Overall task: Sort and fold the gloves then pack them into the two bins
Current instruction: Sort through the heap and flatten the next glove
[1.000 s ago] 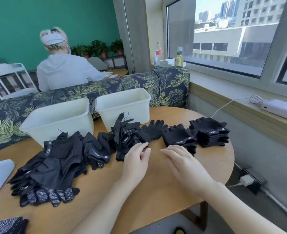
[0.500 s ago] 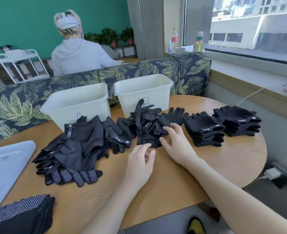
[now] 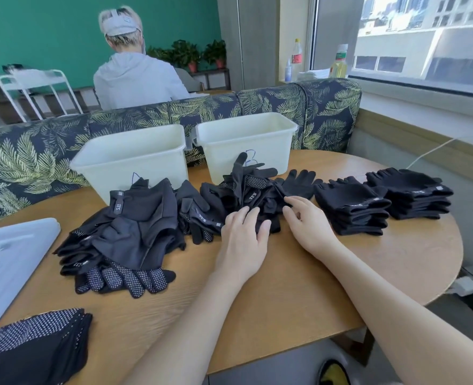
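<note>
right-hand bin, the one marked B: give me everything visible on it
The right bin is off-white, smooth plastic by its look, rectangular with a rolled rim and a side lug facing the left bin. It stands upright at the table's far edge, against the leaf-print sofa back. A blue handwritten mark shows on its front, partly hidden by the loose glove pile leaning against it. Its inside looks bare.

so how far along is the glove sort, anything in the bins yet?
Done: two folded stacks sit at the table's right. In hand: left hand and right hand are both on the loose middle pile. Left: that pile, the larger heap at left, and all packing; no gloves show in the left bin or right bin.
</note>
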`<action>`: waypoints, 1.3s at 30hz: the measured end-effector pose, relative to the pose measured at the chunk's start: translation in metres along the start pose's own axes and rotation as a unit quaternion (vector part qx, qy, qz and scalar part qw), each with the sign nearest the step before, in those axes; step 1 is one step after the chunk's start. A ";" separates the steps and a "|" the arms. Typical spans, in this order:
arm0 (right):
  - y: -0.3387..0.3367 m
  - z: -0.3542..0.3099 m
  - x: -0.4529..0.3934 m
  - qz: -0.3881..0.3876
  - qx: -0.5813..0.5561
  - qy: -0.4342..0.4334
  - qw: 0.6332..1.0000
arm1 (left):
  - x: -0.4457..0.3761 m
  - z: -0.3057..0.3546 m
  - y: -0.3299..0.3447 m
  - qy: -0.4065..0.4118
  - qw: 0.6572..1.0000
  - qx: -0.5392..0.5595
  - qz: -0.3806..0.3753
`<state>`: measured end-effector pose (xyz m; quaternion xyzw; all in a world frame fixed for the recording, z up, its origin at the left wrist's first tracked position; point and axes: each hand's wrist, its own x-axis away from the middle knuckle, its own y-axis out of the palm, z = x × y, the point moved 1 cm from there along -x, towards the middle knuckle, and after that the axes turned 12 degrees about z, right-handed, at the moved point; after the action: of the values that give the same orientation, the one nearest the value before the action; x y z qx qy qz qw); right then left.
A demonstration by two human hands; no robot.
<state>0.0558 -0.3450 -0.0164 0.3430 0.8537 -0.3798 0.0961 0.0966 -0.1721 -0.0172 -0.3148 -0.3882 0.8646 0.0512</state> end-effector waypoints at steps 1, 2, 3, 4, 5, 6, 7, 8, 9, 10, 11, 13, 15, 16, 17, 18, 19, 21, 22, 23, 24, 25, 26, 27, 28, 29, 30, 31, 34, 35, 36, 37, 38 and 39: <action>-0.003 -0.002 0.002 0.004 -0.012 -0.002 1.000 | 0.000 -0.001 0.000 -0.002 1.000 0.009 0.004; -0.005 -0.003 0.005 0.008 -0.025 -0.007 1.000 | 0.000 -0.001 -0.001 -0.002 1.000 0.013 0.009; -0.007 -0.005 0.009 0.012 -0.037 -0.015 0.999 | 0.000 -0.001 -0.001 -0.002 1.000 0.015 0.010; -0.010 -0.008 0.014 0.016 -0.050 -0.023 0.998 | 0.001 0.000 -0.002 -0.002 1.000 0.016 0.013; -0.012 -0.010 0.021 0.021 -0.066 -0.029 0.997 | 0.001 0.001 -0.004 -0.004 1.000 0.021 0.016; -0.016 -0.012 0.028 0.025 -0.082 -0.031 0.996 | 0.002 0.002 -0.006 -0.007 0.999 0.029 0.021; -0.019 -0.014 0.035 0.027 -0.100 -0.029 0.994 | 0.003 0.003 -0.009 -0.013 0.999 0.041 0.028; -0.023 -0.015 0.043 0.028 -0.119 -0.024 0.992 | 0.005 0.003 -0.011 -0.021 0.998 0.055 0.034; -0.026 -0.015 0.049 0.028 -0.136 -0.015 0.990 | 0.006 0.003 -0.014 -0.030 0.996 0.069 0.037; -0.028 -0.016 0.054 0.022 -0.149 -0.005 0.989 | 0.007 0.003 -0.016 -0.039 0.995 0.083 0.037; -0.029 -0.017 0.057 0.016 -0.154 0.001 0.988 | 0.008 0.003 -0.017 -0.047 0.994 0.093 0.035; -0.030 -0.017 0.059 0.006 -0.135 0.001 0.991 | 0.011 0.003 -0.018 -0.056 0.994 0.096 0.018; -0.029 -0.017 0.054 0.003 -0.108 0.001 0.994 | 0.013 0.004 -0.019 -0.051 0.995 0.090 -0.006; -0.029 -0.017 0.051 0.000 -0.099 0.008 0.995 | 0.014 0.004 -0.019 -0.041 0.995 0.086 -0.017; -0.028 -0.017 0.047 -0.005 -0.090 0.017 0.996 | 0.015 0.004 -0.019 -0.025 0.996 0.081 -0.025; -0.026 -0.017 0.043 -0.012 -0.078 0.025 0.997 | 0.015 0.004 -0.018 -0.006 0.997 0.073 -0.028; -0.024 -0.018 0.040 -0.022 -0.063 0.031 0.997 | 0.015 0.003 -0.017 0.010 0.997 0.064 -0.031; -0.021 -0.019 0.036 -0.036 -0.041 0.039 0.998 | 0.014 0.002 -0.015 0.016 0.998 0.052 -0.037; -0.020 -0.019 0.035 -0.036 -0.037 0.040 0.998 | 0.013 0.001 -0.014 0.012 0.998 0.048 -0.042; -0.020 -0.019 0.035 -0.034 -0.037 0.040 0.998 | 0.011 0.000 -0.012 0.008 0.998 0.043 -0.049; -0.020 -0.018 0.034 -0.033 -0.039 0.039 0.998 | 0.010 0.000 -0.011 0.007 0.998 0.035 -0.059; -0.021 -0.019 0.034 -0.034 -0.041 0.039 0.998 | 0.008 0.000 -0.009 0.011 0.997 0.023 -0.070; -0.021 -0.018 0.034 -0.039 -0.042 0.039 0.998 | 0.007 0.001 -0.008 0.017 0.997 0.009 -0.079; -0.022 -0.018 0.034 -0.044 -0.042 0.036 0.998 | 0.006 0.002 -0.006 0.023 0.996 -0.002 -0.085; -0.021 -0.018 0.034 -0.052 -0.041 0.035 0.997 | 0.004 0.002 -0.005 0.025 0.996 -0.007 -0.086; -0.020 -0.018 0.033 -0.062 -0.037 0.037 0.997 | 0.003 0.003 -0.005 0.024 0.996 -0.005 -0.083; -0.018 -0.017 0.032 -0.072 -0.029 0.041 0.996 | 0.002 0.002 -0.004 0.019 0.997 -0.001 -0.078; -0.017 -0.016 0.031 -0.079 -0.016 0.045 0.996 | 0.001 0.002 -0.004 0.014 0.997 0.005 -0.072; -0.016 -0.016 0.028 -0.082 -0.007 0.054 0.995 | 0.002 0.001 -0.006 0.002 0.998 0.030 -0.053; -0.017 -0.016 0.027 -0.079 -0.018 0.057 0.995 | 0.002 0.001 -0.006 -0.001 0.998 0.038 -0.050; -0.018 -0.016 0.027 -0.076 -0.032 0.059 0.995 | 0.003 0.001 -0.007 -0.005 0.998 0.044 -0.049; -0.018 -0.015 0.028 -0.075 -0.045 0.062 0.994 | 0.003 0.001 -0.007 -0.007 0.998 0.046 -0.048; -0.018 -0.015 0.027 -0.073 -0.054 0.063 0.994 | 0.003 0.001 -0.007 -0.008 0.998 0.045 -0.048; -0.017 -0.013 0.027 -0.071 -0.053 0.062 0.994 | 0.003 0.001 -0.007 -0.008 0.998 0.043 -0.048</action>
<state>0.0257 -0.3299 -0.0085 0.2988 0.8992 -0.3179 0.0344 0.0922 -0.1668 -0.0132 -0.2860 -0.3662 0.8795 0.1032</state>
